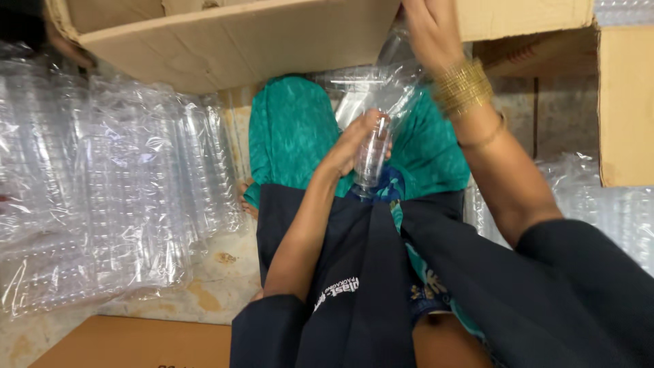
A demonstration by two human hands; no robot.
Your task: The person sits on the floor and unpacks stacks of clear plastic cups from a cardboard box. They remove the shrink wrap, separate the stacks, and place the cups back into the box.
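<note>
Holding a clear bottle (372,155) upright over the lap, left hand (354,144) wrapped tight round it. Right hand (429,31) up at the box (231,41), pinching clear film (381,82), grip partly hidden. Imo keep bottle vertical, film taut.

Soft, even indoor light, glare glinting off the bagged clear plastic containers (102,197), slight motion blur, wide-angle stretching at edges.
</note>
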